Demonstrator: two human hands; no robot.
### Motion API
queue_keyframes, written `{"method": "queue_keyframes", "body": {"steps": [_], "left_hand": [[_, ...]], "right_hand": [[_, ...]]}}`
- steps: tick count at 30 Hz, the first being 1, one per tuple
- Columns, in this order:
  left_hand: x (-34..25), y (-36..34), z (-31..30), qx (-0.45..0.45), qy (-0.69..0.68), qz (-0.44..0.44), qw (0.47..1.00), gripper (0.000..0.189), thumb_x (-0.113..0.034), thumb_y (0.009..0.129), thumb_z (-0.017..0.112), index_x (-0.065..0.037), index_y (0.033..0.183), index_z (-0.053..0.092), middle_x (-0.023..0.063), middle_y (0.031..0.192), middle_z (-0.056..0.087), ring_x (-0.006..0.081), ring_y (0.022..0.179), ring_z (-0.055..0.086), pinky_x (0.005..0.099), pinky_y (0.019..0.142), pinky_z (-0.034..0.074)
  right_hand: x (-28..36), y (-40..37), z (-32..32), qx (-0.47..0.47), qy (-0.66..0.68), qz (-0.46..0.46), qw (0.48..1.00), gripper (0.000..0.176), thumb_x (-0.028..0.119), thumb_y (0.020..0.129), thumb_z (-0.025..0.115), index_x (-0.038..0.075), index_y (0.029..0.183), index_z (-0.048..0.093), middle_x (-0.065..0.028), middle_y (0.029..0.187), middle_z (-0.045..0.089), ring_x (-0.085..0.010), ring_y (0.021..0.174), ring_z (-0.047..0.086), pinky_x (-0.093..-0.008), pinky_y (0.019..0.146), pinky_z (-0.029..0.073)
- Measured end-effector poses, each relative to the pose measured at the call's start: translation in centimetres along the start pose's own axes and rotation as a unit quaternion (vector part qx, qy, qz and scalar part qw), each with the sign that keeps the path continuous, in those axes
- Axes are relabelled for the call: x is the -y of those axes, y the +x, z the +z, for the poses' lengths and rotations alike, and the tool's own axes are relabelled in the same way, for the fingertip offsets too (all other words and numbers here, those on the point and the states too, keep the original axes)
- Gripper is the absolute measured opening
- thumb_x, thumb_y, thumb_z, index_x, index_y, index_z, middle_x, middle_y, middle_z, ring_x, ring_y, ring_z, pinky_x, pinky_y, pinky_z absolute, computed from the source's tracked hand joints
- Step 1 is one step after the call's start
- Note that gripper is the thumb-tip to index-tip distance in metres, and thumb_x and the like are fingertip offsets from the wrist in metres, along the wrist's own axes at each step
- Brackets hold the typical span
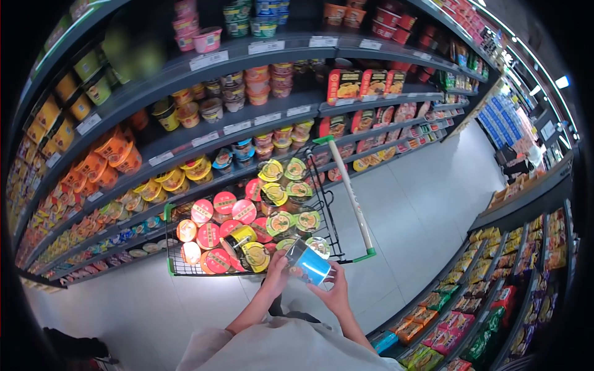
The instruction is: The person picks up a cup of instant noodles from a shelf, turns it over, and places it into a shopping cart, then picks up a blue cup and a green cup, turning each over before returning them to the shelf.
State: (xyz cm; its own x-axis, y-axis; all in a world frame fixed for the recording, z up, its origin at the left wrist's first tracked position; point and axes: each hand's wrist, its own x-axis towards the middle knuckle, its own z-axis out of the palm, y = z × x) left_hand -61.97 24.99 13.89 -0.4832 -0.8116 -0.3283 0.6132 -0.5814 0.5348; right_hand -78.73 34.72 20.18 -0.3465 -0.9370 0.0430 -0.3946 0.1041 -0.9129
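A blue cup (pixel 309 264) sits tilted between both hands, just over the near edge of the cart (pixel 356 204). The left hand (pixel 276 271) grips its left side, fingers curled round it. The right hand (pixel 337 289) cradles it from below, fingers closed on the lower right wall. The cart is packed with noodle bowls (pixel 224 203) and stands beside the shelves (pixel 291 111).

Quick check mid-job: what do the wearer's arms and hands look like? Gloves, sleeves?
No gloves on the left hand or right hand, and both forearms are uncovered. No watch, ring or bracelet is discernible at this size. The only clothing in view is a pale whitish-grey top.
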Motion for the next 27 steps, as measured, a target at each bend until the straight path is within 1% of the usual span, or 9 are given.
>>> {"method": "queue_keyframes", "body": {"steps": [9, 10, 12, 15, 18, 19, 21, 24, 27], "left_hand": [[2.2, -2.1, -0.6, 0.035, 0.041, 0.016, 0.998, 0.038, -0.030, 0.093, 0.069, -0.011, 0.118, 0.049, 0.0033, 0.116, 0.055, 0.0157, 0.111, 0.054, 0.0354, 0.098, 0.045], [1.9, -2.2, -0.8, 0.033, 0.045, 0.018, 0.998, 0.039, -0.030, 0.092, 0.069, -0.011, 0.118, 0.048, 0.0033, 0.116, 0.055, 0.0159, 0.111, 0.055, 0.0354, 0.098, 0.045], [1.5, -2.3, -1.7, 0.023, 0.051, 0.027, 0.998, 0.046, -0.036, 0.090, 0.072, -0.011, 0.120, 0.048, 0.0035, 0.118, 0.056, 0.0167, 0.113, 0.055, 0.0366, 0.100, 0.045], [0.6, -2.2, -3.1, -0.004, 0.067, 0.041, 0.997, 0.059, -0.045, 0.086, 0.074, -0.013, 0.127, 0.046, 0.0040, 0.124, 0.059, 0.0185, 0.119, 0.057, 0.0392, 0.103, 0.046], [-1.3, -2.5, -3.6, -0.034, 0.060, 0.058, 0.996, 0.059, -0.047, 0.087, 0.072, -0.013, 0.128, 0.046, 0.0050, 0.125, 0.059, 0.0194, 0.119, 0.057, 0.0400, 0.103, 0.045], [-2.2, -2.7, -3.4, -0.032, 0.035, 0.067, 0.997, 0.043, -0.035, 0.091, 0.071, -0.013, 0.120, 0.049, 0.0021, 0.118, 0.055, 0.0159, 0.113, 0.054, 0.0355, 0.099, 0.044], [-3.5, -2.7, -3.7, -0.041, 0.052, 0.089, 0.994, 0.044, -0.036, 0.090, 0.071, -0.013, 0.121, 0.049, 0.0019, 0.118, 0.055, 0.0155, 0.114, 0.054, 0.0348, 0.099, 0.044], [-5.1, -2.4, -4.7, -0.067, 0.079, 0.123, 0.987, 0.043, -0.036, 0.091, 0.071, -0.013, 0.120, 0.049, 0.0014, 0.116, 0.054, 0.0145, 0.112, 0.054, 0.0336, 0.097, 0.045], [-6.7, -2.3, -4.9, -0.086, 0.094, 0.145, 0.981, 0.041, -0.035, 0.092, 0.069, -0.011, 0.119, 0.049, 0.0015, 0.115, 0.053, 0.0135, 0.109, 0.053, 0.0325, 0.095, 0.045]], "right_hand": [[-2.1, -3.5, -1.1, 0.006, 0.044, 0.042, 0.998, 0.084, 0.011, 0.066, 0.092, 0.003, 0.132, 0.040, -0.0100, 0.118, 0.058, -0.0177, 0.099, 0.064, -0.0300, 0.077, 0.055], [-2.3, -3.3, -0.9, 0.015, 0.055, 0.042, 0.998, 0.085, 0.014, 0.066, 0.093, 0.002, 0.132, 0.040, -0.0112, 0.119, 0.057, -0.0187, 0.099, 0.064, -0.0303, 0.076, 0.055], [-2.5, -2.9, -0.2, 0.034, 0.081, 0.044, 0.995, 0.088, 0.022, 0.066, 0.094, 0.000, 0.133, 0.042, -0.0136, 0.122, 0.054, -0.0206, 0.099, 0.064, -0.0310, 0.075, 0.055], [-1.7, -1.6, 1.1, 0.070, 0.092, 0.053, 0.992, 0.087, 0.024, 0.067, 0.093, 0.000, 0.134, 0.041, -0.0141, 0.123, 0.053, -0.0213, 0.103, 0.063, -0.0319, 0.077, 0.055], [-1.0, -0.4, 2.9, 0.090, 0.071, 0.037, 0.993, 0.086, 0.012, 0.069, 0.090, 0.003, 0.136, 0.036, -0.0120, 0.121, 0.056, -0.0177, 0.101, 0.063, -0.0298, 0.077, 0.055], [-0.6, 0.0, 3.4, 0.101, 0.088, 0.045, 0.990, 0.087, 0.012, 0.071, 0.090, 0.003, 0.138, 0.035, -0.0123, 0.123, 0.055, -0.0180, 0.102, 0.062, -0.0301, 0.078, 0.054], [0.1, 0.8, 4.5, 0.118, 0.119, 0.058, 0.984, 0.088, 0.012, 0.073, 0.088, 0.002, 0.141, 0.032, -0.0131, 0.125, 0.054, -0.0185, 0.106, 0.062, -0.0307, 0.079, 0.054], [-0.5, 1.8, 6.5, 0.141, 0.161, 0.066, 0.975, 0.089, 0.024, 0.077, 0.086, -0.001, 0.144, 0.033, -0.0170, 0.133, 0.050, -0.0238, 0.112, 0.060, -0.0349, 0.083, 0.056], [-0.4, 3.6, 8.3, 0.161, 0.191, 0.115, 0.961, 0.084, 0.023, 0.081, 0.083, 0.001, 0.144, 0.033, -0.0172, 0.135, 0.049, -0.0241, 0.116, 0.058, -0.0354, 0.088, 0.055]]}}
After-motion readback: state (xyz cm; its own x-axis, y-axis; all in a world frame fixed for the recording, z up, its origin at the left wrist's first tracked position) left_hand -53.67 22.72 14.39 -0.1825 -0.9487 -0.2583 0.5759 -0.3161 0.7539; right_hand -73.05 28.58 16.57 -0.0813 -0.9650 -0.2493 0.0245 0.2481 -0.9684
